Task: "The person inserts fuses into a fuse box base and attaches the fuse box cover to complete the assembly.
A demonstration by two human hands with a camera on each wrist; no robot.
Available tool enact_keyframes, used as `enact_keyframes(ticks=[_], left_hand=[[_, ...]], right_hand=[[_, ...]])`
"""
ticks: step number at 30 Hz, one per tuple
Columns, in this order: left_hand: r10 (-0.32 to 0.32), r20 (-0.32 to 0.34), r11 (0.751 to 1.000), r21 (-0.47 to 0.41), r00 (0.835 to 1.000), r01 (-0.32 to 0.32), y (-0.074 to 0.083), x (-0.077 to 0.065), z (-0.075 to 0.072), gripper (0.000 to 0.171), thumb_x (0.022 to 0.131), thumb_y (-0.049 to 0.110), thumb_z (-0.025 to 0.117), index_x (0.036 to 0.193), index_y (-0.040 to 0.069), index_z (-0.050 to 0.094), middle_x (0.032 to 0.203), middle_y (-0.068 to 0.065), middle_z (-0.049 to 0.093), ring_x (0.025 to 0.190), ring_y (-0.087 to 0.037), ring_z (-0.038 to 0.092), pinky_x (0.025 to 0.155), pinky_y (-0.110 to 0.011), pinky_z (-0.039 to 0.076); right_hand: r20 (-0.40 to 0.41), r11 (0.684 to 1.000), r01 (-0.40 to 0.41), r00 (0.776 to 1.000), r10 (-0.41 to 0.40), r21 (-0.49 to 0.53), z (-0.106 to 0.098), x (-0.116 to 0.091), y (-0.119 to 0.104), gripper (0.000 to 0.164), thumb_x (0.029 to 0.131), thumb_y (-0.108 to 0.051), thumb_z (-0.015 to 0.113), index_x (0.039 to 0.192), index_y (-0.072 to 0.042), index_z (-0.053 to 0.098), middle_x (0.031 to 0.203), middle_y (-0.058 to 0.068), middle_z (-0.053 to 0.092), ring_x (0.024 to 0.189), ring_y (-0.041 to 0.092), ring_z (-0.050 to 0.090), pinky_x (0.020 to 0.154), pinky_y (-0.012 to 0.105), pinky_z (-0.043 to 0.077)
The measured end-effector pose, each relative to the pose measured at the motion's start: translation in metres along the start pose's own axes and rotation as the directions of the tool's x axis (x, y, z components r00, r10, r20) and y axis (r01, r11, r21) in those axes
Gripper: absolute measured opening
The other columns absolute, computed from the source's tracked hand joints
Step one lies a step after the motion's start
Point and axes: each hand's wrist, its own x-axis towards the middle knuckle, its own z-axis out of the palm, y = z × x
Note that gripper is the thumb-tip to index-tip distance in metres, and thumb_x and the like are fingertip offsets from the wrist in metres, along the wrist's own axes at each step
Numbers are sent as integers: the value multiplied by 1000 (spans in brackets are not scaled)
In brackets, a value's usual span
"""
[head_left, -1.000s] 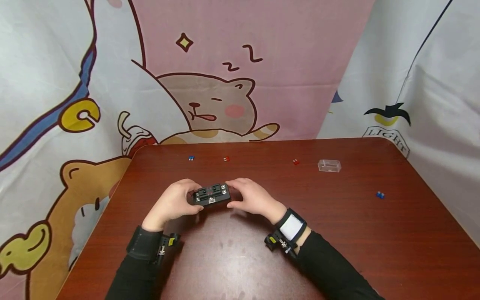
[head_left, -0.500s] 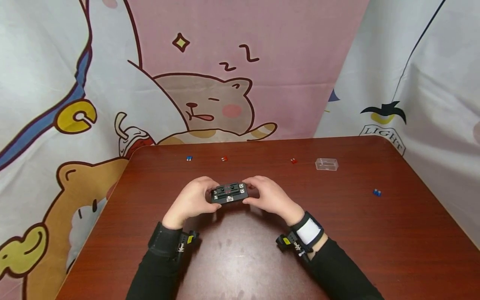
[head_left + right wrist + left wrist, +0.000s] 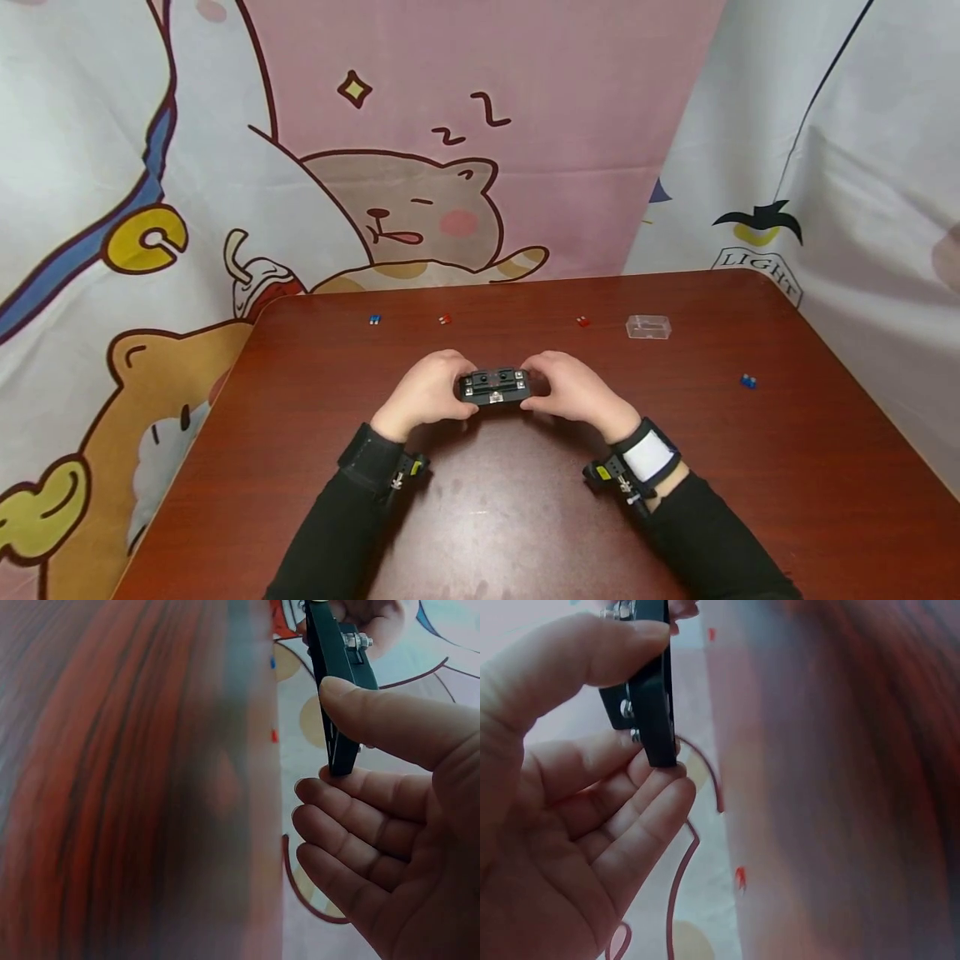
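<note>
Between both hands is a black rectangular block [image 3: 495, 388] with silver screw terminals on its upper face. My left hand [image 3: 429, 390] grips its left end, the thumb [image 3: 622, 652] along the near side and the fingers at the far side. At the opposite end, my right hand [image 3: 576, 395] pinches the block, with its thumb [image 3: 375, 712] on the near side. In the wrist views the block appears raised off the table. Its underside is hidden in the head view.
Along the back of the brown table [image 3: 510, 517] lie a small blue piece [image 3: 375, 320], a red piece [image 3: 446, 319] and another red piece [image 3: 582, 321]. A clear plastic box [image 3: 648, 327] stands at back right. Another blue piece [image 3: 748, 381] lies farther right. A printed cloth [image 3: 585, 100] hangs behind.
Both hands have carried the black block to the right across the table, and it has turned a little more level. The small pieces shift slightly left in view as the head camera moves.
</note>
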Motion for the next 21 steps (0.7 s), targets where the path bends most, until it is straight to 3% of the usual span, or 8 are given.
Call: enact_keyframes(ticks=[13,21], left_hand=[[-16,104,999,38,994,12,4,17,21,44,68,29,88,103,8,73,93,0,64,84,-14,58,80,-32,48],[-33,139,998,49,990,27,3,26,27,44,68,29,88,103,8,73,95,0,64,85,-14,57,80,-31,47]], right_hand=[[64,999,-23,998,26,-48,1,-5,19,41,74,-27,88,103,-6,68,86,1,59,78,14,52,73,36,47],[52,995,-16,998,21,-97,2,-5,25,40,71,-29,88,99,-7,69,84,0,58,76,15,50,71,36,45]])
